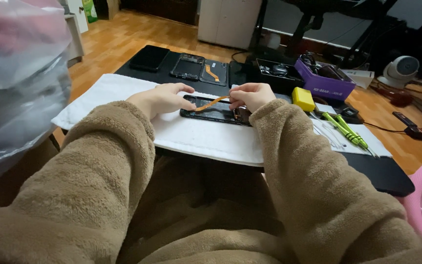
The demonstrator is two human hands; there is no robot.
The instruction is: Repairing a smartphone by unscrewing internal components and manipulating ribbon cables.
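Fuzzy brown sleeves (98, 186) fill the foreground. At twelve o'clock, the left hand (162, 99) presses the opened phone (211, 111) on the white towel (201, 137). The right hand (251, 95), at one o'clock, pinches the orange flex cable (212, 103).

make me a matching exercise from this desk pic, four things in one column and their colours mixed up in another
Things:
1. flex cable
2. box
3. screwdrivers
4. towel

Colours:
a. white
b. orange
c. green
d. purple

Pairs: 1-b, 2-d, 3-c, 4-a

The left hand and right hand hold the flex cable over the open phone on the towel.
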